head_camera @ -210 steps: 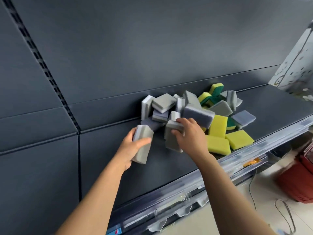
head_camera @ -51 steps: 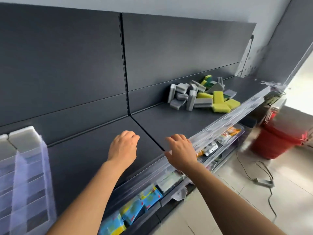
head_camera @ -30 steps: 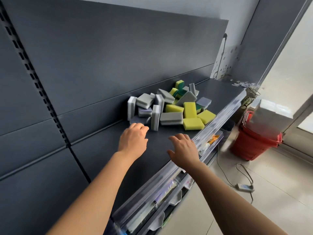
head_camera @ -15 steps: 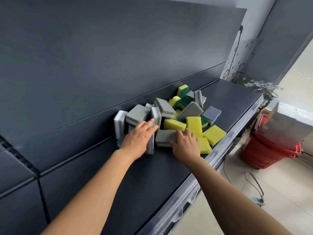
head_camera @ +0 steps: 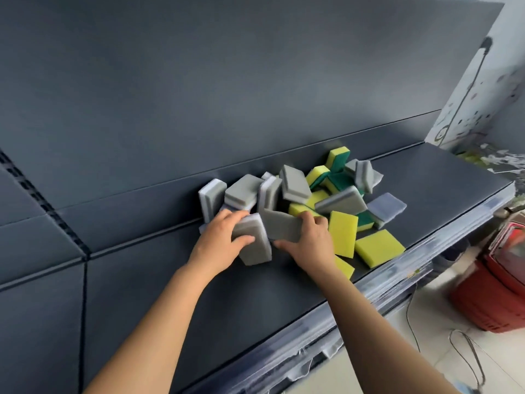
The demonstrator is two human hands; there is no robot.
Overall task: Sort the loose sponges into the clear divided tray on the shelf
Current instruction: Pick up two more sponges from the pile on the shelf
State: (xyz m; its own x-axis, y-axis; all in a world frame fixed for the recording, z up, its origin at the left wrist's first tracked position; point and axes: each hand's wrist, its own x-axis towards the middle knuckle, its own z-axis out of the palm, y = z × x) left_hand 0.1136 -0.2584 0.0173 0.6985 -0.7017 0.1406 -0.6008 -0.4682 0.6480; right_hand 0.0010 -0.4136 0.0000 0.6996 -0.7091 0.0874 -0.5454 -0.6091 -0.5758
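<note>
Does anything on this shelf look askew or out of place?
Yes: the sponge pile on the shelf is a jumble against the back panel. Gray and yellow-green ones are mixed, and several stand on edge or lie tilted.

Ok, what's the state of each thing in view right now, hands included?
Left hand: grips a grey sponge.
Right hand: grips a second grey sponge.
Sponge pile: loose, jumbled on the shelf.
Red basket: on the floor, blurred.
Clear tray: not in view.
</note>
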